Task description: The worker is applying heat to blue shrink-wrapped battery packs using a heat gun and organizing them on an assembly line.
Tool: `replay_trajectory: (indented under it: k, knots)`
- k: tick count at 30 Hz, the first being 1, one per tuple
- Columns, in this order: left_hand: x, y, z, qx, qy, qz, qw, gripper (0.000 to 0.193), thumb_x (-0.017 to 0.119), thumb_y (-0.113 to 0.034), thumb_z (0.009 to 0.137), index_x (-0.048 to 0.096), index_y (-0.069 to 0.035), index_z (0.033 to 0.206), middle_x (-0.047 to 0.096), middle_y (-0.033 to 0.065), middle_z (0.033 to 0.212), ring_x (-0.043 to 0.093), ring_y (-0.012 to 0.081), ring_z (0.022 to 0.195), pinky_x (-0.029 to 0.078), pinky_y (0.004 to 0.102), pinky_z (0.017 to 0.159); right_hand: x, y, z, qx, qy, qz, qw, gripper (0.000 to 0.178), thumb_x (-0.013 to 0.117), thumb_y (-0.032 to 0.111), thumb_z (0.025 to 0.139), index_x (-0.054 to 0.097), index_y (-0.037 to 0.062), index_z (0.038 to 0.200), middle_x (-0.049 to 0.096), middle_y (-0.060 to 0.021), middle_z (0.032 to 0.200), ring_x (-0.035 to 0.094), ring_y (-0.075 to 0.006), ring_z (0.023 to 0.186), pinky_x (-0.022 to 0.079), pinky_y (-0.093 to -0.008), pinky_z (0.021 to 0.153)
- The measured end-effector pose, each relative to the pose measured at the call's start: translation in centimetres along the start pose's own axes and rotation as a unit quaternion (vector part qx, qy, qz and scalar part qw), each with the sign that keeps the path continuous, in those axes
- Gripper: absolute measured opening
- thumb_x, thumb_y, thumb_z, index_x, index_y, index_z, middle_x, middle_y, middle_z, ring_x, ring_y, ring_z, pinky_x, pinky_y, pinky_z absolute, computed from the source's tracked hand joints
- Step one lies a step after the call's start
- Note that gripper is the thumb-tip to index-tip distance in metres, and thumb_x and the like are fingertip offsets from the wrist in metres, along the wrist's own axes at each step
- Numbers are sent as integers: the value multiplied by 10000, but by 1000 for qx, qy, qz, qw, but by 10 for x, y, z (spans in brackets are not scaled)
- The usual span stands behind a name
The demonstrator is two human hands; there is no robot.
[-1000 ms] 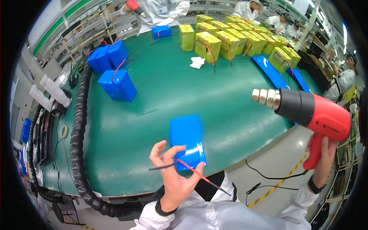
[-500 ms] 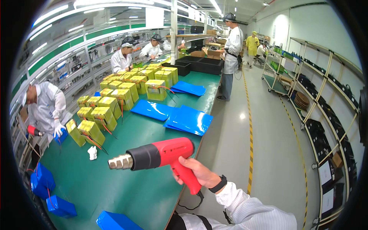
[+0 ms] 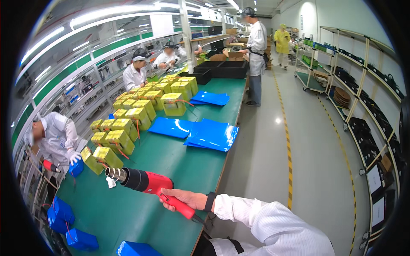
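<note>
My right hand [image 3: 181, 199] is wrapped round the handle of a red and black heat gun [image 3: 157, 184], a black band on its wrist. The gun's stepped metal nozzle points to the upper left, over the green table [image 3: 171, 166]. No part of my left hand shows. At the lower edge lies a blue wrapped block [image 3: 136, 248], partly cut off by the frame. Two more blue wrapped blocks with red wires, one [image 3: 61, 214] behind the other [image 3: 82, 240], sit at the table's left edge. A crumpled white scrap [image 3: 111, 182] lies beyond the nozzle.
Rows of yellow wrapped battery packs [image 3: 120, 141] with wires stand further back. Flat blue sleeves [image 3: 211, 134] and black trays [image 3: 222, 68] lie along the table. At the left, a co-worker's gloved hand [image 3: 74, 156] touches a blue block. Wheeled shelving [image 3: 363, 94] lines the right side.
My right hand has moved left and slightly down with the heat gun, and the nozzle now tips further upward. The view has shifted a little. The co-worker at the left bends lower.
</note>
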State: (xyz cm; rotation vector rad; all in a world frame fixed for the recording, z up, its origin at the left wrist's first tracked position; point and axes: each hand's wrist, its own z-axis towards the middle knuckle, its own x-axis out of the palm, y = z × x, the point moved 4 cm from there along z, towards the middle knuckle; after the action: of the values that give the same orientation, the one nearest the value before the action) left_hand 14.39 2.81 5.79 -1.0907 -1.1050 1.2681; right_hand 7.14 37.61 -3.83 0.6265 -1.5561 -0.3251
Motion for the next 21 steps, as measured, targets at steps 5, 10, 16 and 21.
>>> replay_trajectory:
  k: [5,10,16,21]
  knots:
    - [-2,7,2,33,0,20,999,957,824,-96,861,246,-71,1623,412,192,1527,457,335,1347,378,460,1149,24,-9,25,37,-28,-42,998,470,771,568,909,604,129,913,604,-23,703,613,-139,583,531,-282,540]
    - [-2,30,5,107,-33,132,985,843,775,-199,888,324,-64,1588,425,168,1465,447,317,1316,367,449,1131,22,-10,29,70,23,-54,996,494,654,578,991,535,145,786,562,-15,658,546,-146,553,445,-282,533]
    - [-15,20,2,105,-7,222,969,932,794,-219,838,281,-68,1601,376,160,1479,418,296,1324,361,444,1127,21,-20,31,155,17,-32,987,476,669,540,988,599,96,829,577,-14,658,530,-124,554,428,-263,548]
    - [-13,-9,5,188,90,334,919,1010,863,-261,751,313,-49,1571,364,178,1477,388,346,1363,334,489,1151,27,-18,30,152,21,-43,987,417,688,482,968,595,91,854,572,-11,659,519,-119,558,415,-261,562]
